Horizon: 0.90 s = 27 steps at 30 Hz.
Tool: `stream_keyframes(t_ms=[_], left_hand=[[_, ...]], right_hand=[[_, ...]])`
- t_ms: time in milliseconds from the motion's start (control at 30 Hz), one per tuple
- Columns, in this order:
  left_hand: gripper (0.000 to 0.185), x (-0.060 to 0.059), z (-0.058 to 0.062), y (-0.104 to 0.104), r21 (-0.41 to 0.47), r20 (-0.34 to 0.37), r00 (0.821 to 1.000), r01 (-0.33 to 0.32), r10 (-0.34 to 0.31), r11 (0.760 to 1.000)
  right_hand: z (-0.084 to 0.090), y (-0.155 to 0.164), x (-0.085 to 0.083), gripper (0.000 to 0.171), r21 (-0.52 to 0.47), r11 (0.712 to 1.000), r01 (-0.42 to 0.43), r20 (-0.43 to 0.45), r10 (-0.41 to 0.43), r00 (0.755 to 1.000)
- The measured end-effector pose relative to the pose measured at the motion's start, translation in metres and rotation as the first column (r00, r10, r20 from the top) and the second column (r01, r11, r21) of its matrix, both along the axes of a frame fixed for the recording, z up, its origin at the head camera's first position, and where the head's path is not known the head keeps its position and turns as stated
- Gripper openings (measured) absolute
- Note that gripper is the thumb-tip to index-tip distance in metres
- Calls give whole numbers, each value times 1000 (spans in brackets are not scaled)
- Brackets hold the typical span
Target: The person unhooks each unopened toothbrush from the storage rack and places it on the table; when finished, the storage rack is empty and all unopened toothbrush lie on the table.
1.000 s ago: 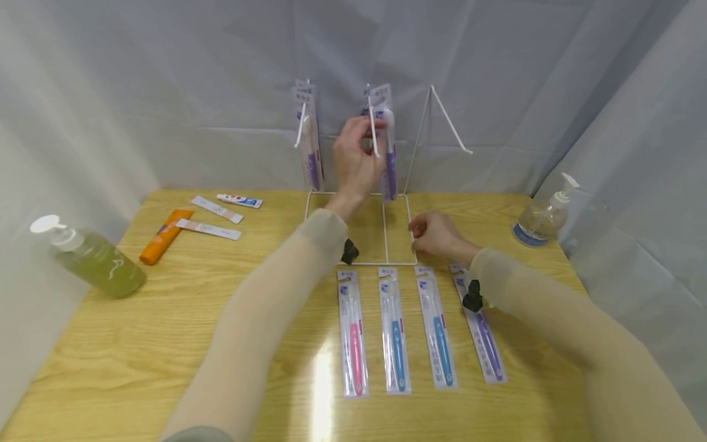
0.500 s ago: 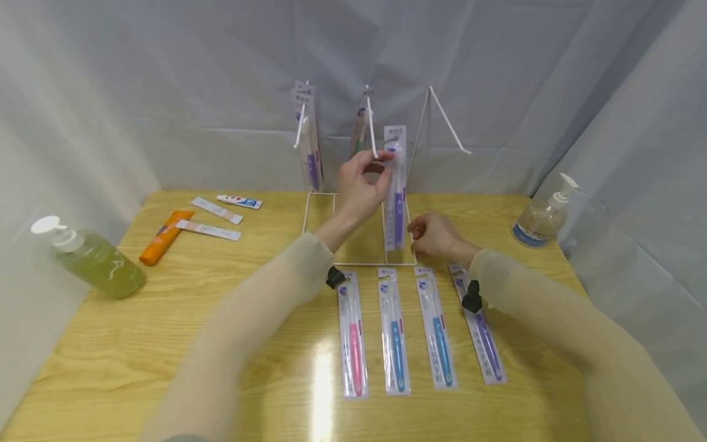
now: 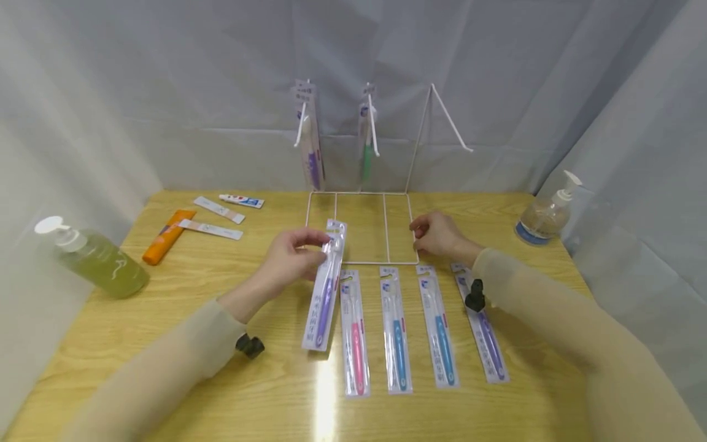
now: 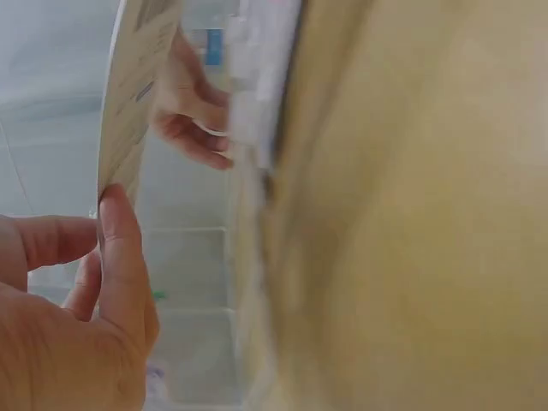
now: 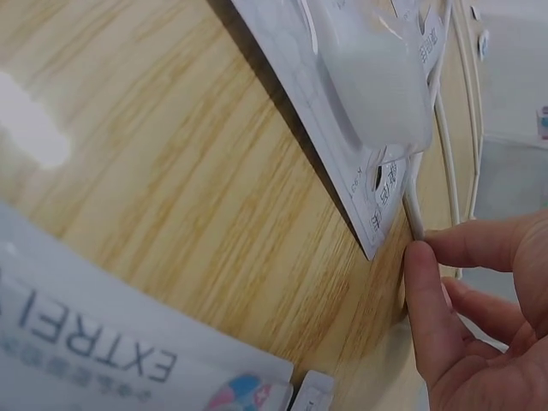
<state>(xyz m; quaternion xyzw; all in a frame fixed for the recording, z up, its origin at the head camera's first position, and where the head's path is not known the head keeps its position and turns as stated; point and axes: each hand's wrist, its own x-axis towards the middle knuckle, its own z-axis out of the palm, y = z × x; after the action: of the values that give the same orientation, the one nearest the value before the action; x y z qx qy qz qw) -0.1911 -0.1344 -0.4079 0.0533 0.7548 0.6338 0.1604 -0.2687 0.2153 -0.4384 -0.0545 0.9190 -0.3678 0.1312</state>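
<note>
The tabletop (image 3: 166, 344) is pale grained wood with a glossy glare, the toothbrush packs (image 3: 399, 331) are shiny clear plastic on card, the rack (image 3: 411, 227) is thin white-coated wire, and creased matt cloth (image 3: 166, 92) hangs behind.

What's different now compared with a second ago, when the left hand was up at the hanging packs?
The left hand has pulled the purple toothbrush pack off the middle hook of the white wire rack and brought it down beside the four packs lying on the table, still pinching its top. The right hand stays on the rack's base.
</note>
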Motion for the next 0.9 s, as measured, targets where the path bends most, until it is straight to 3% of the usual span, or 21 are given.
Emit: stream_keyframes(t_ms=[167,367,600,900], left_hand=[[46,30,-18,-24,-52,82,996,31,-27,998],[45,54,-34,-22,-72,173,985,33,-20,997],[43,52,-40,-17,-69,193,981,8,5,998],[40,44,-36,-18,-179,159,987,56,-28,982]], right_hand=[[-1,4,-1,46,-10,1000,-3,1,3,1000],[-2,6,-2,46,6,1000,-1,1,1,1000],[-5,6,-2,48,9,1000,0,10,0,1000],[-4,3,-3,49,-2,1000,-7,16,7,1000]])
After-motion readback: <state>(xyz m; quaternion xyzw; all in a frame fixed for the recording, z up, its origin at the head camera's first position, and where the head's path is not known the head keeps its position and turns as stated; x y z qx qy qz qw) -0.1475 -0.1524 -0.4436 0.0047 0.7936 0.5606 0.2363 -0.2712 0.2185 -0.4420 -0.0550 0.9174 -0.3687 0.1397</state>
